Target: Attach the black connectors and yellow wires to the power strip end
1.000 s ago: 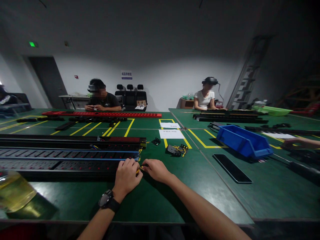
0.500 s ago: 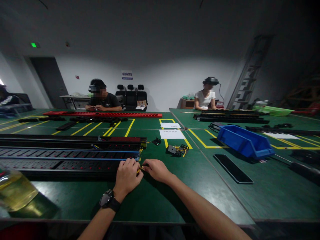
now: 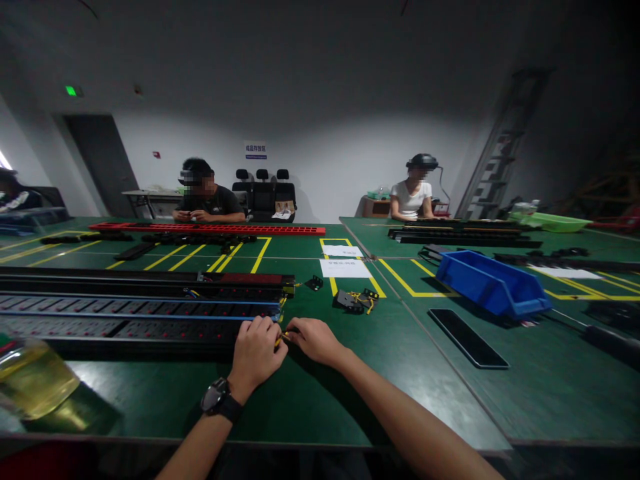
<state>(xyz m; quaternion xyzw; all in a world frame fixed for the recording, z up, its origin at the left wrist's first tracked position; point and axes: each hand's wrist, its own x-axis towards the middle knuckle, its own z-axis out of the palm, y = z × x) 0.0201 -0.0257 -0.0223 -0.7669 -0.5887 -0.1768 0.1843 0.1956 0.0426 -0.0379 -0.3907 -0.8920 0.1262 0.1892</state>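
My left hand (image 3: 258, 352), a watch on its wrist, lies with curled fingers at the right end of the nearest long black strip (image 3: 165, 333), which is dotted with red spots. Between its thumb and forefinger pokes a bit of yellow wire (image 3: 279, 341). Close beside it my right hand (image 3: 315, 339) is closed in a pinch, its fingertips on the tip of the same wire. The exact end of the wire is too small to make out. My left hand covers that end of the strip.
More long strips (image 3: 150, 287) lie behind. Dark brackets with yellow wires (image 3: 356, 301), paper sheets (image 3: 345, 269), a phone (image 3: 467, 338) and a blue bin (image 3: 493, 283) sit rightward. A bottle of yellow liquid (image 3: 37, 380) stands near left. Two people (image 3: 213, 200) (image 3: 411, 197) sit opposite.
Both hands keep nearly the same place and grip at the strip's end. The whole view has shifted very slightly; nothing was let go.
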